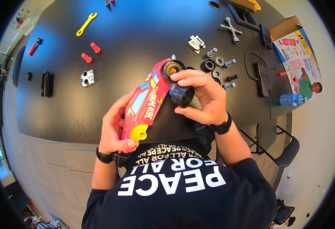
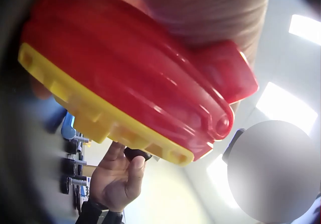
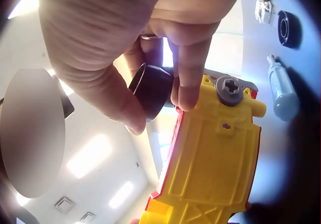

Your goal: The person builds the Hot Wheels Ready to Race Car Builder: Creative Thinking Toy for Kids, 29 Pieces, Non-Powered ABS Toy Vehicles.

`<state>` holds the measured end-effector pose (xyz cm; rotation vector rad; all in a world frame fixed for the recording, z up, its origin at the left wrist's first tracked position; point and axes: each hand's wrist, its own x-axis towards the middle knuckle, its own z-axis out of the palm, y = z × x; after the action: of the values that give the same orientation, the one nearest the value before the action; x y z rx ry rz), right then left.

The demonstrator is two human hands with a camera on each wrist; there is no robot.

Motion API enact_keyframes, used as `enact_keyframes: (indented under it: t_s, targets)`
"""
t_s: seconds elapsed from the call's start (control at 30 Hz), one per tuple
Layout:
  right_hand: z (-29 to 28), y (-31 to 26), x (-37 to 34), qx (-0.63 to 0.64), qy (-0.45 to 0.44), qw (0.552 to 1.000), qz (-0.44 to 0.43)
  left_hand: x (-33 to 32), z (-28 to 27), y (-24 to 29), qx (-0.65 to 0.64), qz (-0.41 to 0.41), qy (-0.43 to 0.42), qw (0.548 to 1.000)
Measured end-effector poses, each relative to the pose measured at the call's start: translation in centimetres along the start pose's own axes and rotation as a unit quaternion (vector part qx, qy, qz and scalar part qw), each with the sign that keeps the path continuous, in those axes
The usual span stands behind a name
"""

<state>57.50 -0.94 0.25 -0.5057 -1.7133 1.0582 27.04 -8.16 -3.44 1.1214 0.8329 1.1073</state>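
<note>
Gripping red toy car [image 1: 146, 95] in L hand [image 1: 115, 124], thumb by yellow end [image 1: 138, 133], fingers curled round body. Held up over near edge of tabletop [image 1: 66, 114], tilted, w/ yellow end toward shirt [image 1: 175, 202]. Pinching black wheel [image 1: 182, 96] btwn thumb & fingers of R hand [image 1: 206, 97], right by side of car, next to fitted wheel [image 1: 171, 68] at far end. Can't tell if touching car. Showing yellow underside [image 3: 213, 156] w/ gray hub [image 3: 230, 89] to R wrist cam.

On L side of tabletop: yellow wrench [image 1: 86, 24], red/blk tool [image 1: 34, 45], 2 red pegs [image 1: 91, 52] near each other, silver block [image 1: 87, 78], blk part [image 1: 45, 84]. Toward R: pale silver part [image 1: 196, 44], gray pegs [image 1: 230, 63] mixed w/ dark rings [image 1: 209, 65], gray cross wrench [image 1: 232, 29], phone-like device [image 1: 264, 79] w/ cable. At far R: printed box [image 1: 297, 57], plus water bottle [image 1: 292, 100] lying on its side.
</note>
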Motion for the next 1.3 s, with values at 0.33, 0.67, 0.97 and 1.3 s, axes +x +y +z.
enact_keyframes:
  t_s: [0.33,0.67,0.97,1.3]
  targets:
    - [0.0,0.1,-0.7,0.006,0.011,1.0,0.019,0.0,0.2,0.0,-0.044,0.003,0.006,0.999]
    - [-0.1,-0.3,-2.4,0.007,0.066,0.996,0.053,-0.2,0.5,-0.1,-0.009,0.026,0.022,0.999]
    - [-1.2,-2.1,-3.7,-0.207,0.114,0.906,0.351,-0.3,0.9,-0.1,-0.009,0.029,0.057,0.998]
    - [5.1,-3.2,-2.1,-0.071,-0.054,0.993,0.083,0.4,1.9,-0.7,-0.014,0.059,0.064,0.996]
